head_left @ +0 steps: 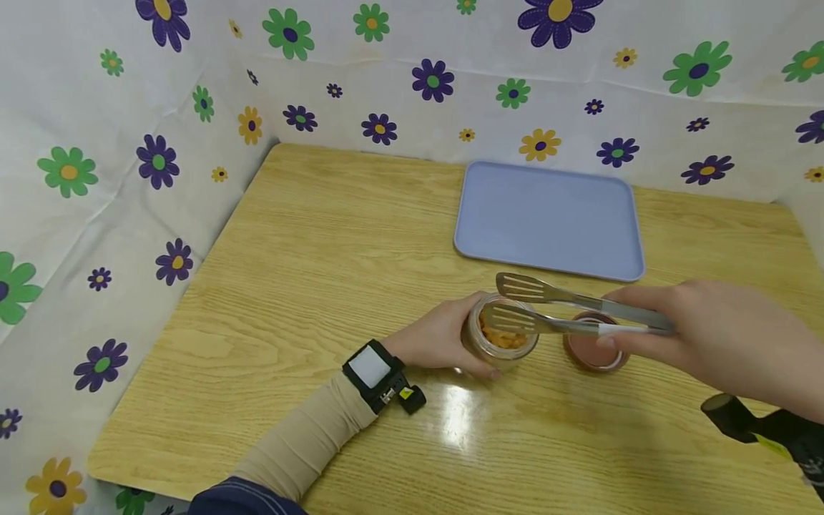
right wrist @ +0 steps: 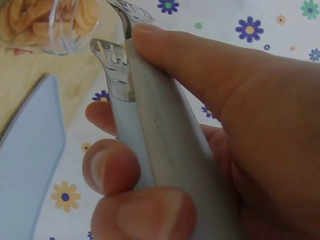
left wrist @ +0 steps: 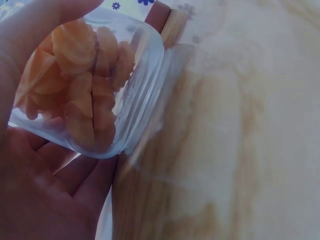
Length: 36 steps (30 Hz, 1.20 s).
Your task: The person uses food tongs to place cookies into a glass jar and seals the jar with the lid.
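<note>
On the table, my left hand (head_left: 444, 336) grips a clear glass jar (head_left: 515, 354) by its side, thumb and fingers around it. Golden-brown piped cookies (left wrist: 82, 105) fill part of the jar, seen through its wall in the left wrist view. My right hand (head_left: 721, 343) holds metal tongs (head_left: 579, 326) with grey handles, pinched between thumb and fingers. The slotted tips of the tongs are spread a little apart; in the head view they appear over the jar's mouth, with nothing between them. A round reddish-brown lid (head_left: 596, 350) lies right of the jar, partly hidden under the tongs.
Behind the jar and lid, a light blue rectangular tray (head_left: 550, 214) lies near the back of the wooden table (head_left: 309, 236). White cloth (head_left: 399, 36) with printed flowers hangs along the back and left sides.
</note>
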Each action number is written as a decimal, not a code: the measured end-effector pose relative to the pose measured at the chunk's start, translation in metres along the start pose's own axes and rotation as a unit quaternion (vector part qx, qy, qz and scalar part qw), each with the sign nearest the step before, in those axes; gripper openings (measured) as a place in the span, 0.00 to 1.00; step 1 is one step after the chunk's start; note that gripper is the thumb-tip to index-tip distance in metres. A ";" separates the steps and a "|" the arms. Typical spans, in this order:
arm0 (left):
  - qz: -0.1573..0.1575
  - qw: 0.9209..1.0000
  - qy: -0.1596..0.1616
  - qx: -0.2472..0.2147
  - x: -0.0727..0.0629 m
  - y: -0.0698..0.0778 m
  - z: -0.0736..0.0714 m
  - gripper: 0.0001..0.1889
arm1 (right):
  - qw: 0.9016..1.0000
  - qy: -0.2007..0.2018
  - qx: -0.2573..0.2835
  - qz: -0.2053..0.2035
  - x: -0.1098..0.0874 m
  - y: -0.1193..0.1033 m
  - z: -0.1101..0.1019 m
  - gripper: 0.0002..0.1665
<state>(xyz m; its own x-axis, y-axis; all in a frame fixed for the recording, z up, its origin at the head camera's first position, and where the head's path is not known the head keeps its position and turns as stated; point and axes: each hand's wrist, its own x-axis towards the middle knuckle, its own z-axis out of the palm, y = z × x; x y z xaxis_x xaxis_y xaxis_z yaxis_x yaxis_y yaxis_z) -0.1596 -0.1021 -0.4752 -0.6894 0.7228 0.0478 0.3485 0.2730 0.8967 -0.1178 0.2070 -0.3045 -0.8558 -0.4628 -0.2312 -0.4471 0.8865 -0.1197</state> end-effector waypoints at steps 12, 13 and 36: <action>-0.006 1.000 0.004 0.020 0.000 0.002 -0.001 0.49 | 1.000 -0.006 -0.030 0.002 -0.003 0.005 0.002 0.44; -0.006 1.000 0.004 0.018 0.000 0.002 -0.001 0.48 | 1.000 -0.008 -0.030 0.001 -0.003 0.005 0.002 0.44; -0.006 1.000 0.006 0.010 0.001 0.002 0.000 0.49 | 1.000 -0.002 -0.027 -0.005 0.002 0.002 0.001 0.34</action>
<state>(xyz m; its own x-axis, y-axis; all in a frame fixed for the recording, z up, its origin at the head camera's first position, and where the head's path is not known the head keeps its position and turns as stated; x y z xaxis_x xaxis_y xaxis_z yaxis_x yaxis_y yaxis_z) -0.1597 -0.1007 -0.4731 -0.7016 0.7113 0.0430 0.3530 0.2944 0.8881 -0.1204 0.2074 -0.3066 -0.8501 -0.4714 -0.2347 -0.4692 0.8804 -0.0688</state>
